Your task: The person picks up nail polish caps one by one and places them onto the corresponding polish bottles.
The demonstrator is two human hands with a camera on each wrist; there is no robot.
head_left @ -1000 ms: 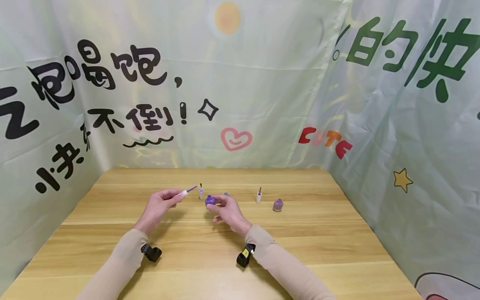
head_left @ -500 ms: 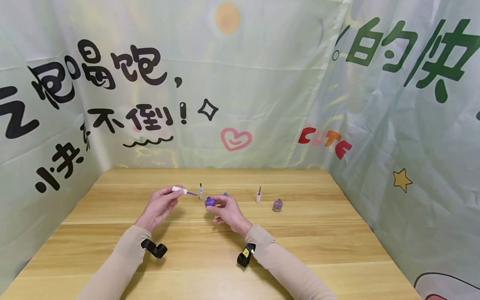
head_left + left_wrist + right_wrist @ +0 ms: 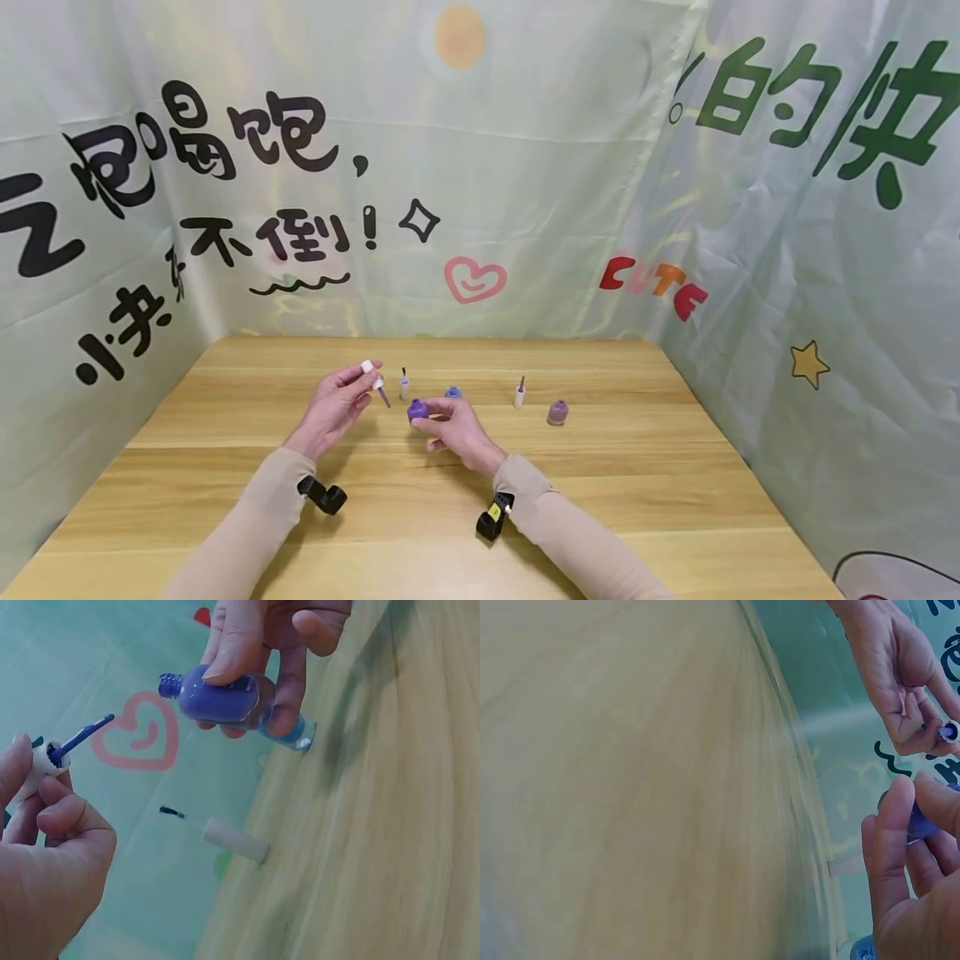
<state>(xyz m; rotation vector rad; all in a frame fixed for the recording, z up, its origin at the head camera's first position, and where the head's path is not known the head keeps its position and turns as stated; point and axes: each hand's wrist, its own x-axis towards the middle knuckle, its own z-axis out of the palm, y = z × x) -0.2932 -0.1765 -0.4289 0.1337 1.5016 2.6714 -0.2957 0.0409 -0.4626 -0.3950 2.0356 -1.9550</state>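
Observation:
My left hand pinches the white cap of a nail polish brush, whose purple-coated tip slants down to the right. In the left wrist view, that brush points toward an uncapped purple nail polish bottle, with a gap between them. Thumb and fingers of my right hand grip this bottle above the table. The right wrist view catches only part of the bottle behind the fingers. Just beyond the two hands, another white-capped brush stands upright on its cap, its bristles dark.
Behind my right hand is an uncapped blue polish bottle, partly covered. To the right, a third white-capped brush stands bristles up, near an uncapped mauve bottle. Printed cloth hangs around the wooden table.
My left hand has moved slightly right, and its brush has swung from pointing up-right to pointing down toward the purple bottle. My right hand still grips the bottle, almost in place.

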